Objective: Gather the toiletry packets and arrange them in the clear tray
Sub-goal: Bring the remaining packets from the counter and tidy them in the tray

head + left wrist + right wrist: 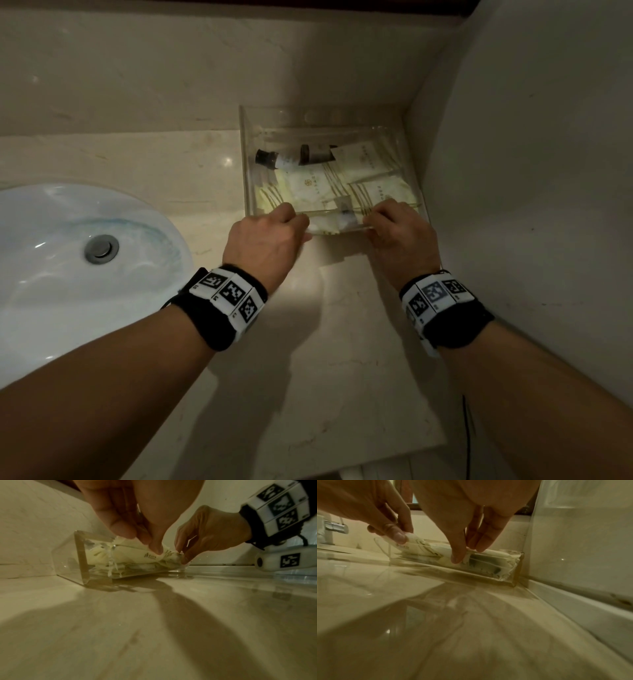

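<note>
A clear tray (245, 164) sits in the counter's back right corner and holds several pale yellow toiletry packets (308, 186) and two small dark-capped bottles (274, 159). Both hands hold one packet (329, 224) low over the tray's near edge. My left hand (294, 221) pinches its left end, and my right hand (373, 219) pinches its right end. In the left wrist view, the left hand (154, 547) pinches the packet (133, 557) inside the tray (80, 555). The right wrist view shows my right hand (464, 557) on the packet (428, 549).
A white sink basin (68, 267) with a metal drain (101, 248) lies to the left, and a faucet (332, 530) stands behind it. A wall (531, 171) runs close along the tray's right side. Marble counter (342, 342) stretches toward me. A thin black cable (467, 428) hangs at the right.
</note>
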The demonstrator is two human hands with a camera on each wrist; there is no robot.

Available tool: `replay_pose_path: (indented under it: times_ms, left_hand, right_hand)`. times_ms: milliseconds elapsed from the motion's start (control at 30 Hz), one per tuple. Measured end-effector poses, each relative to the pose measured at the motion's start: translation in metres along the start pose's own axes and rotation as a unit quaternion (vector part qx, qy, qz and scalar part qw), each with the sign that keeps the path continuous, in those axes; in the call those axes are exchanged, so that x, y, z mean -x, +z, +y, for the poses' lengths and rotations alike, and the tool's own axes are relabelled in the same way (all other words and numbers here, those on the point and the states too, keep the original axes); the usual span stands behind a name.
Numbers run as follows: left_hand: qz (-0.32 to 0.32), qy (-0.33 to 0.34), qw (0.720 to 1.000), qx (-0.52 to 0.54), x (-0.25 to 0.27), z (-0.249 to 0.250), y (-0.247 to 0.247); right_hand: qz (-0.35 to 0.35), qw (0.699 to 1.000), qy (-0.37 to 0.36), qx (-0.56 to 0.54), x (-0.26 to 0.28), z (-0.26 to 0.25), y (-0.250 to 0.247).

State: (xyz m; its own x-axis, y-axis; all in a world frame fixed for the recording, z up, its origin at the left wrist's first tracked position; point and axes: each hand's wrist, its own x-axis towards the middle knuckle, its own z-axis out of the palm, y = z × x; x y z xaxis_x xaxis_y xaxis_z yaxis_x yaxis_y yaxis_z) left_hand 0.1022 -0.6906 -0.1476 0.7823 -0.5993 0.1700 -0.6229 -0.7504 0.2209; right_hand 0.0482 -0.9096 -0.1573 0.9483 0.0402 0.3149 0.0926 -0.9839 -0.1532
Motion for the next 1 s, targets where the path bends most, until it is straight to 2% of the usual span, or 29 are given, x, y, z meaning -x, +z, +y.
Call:
replay_pose_path:
  times_ms: [233, 333, 467, 567, 700, 1000]
  left_hand:
    - [0.020, -0.014, 1.000, -0.007, -0.011, -0.004, 0.001]
    - [0.052, 0.010, 0.998, -0.024, -0.018, -0.006, 0.003]
    - [0.081, 0.035, 0.996, -0.008, -0.026, -0.010, 0.005]
    - [0.064, 0.039, 0.997, 0.024, -0.026, -0.011, 0.009]
    - [0.048, 0.013, 0.998, 0.039, -0.025, -0.014, 0.009]
    - [0.004, -0.005, 0.999, 0.043, -0.029, -0.015, 0.000]
  right_hand:
    - [0.013, 0.999, 0.022, 0.030, -0.024, -0.002, 0.000]
    - [0.013, 0.999, 0.028, 0.044, -0.031, 0.000, 0.001]
    - [-0.015, 0.999, 0.000, 0.043, -0.036, 0.005, 0.000]
    - [-0.020, 0.999, -0.011, 0.045, -0.036, 0.006, -0.001]
    - [-0.023, 0.998, -0.014, 0.050, -0.039, 0.005, -0.001]
    - [-0.026, 0.999, 0.015, 0.046, -0.039, 0.001, -0.002]
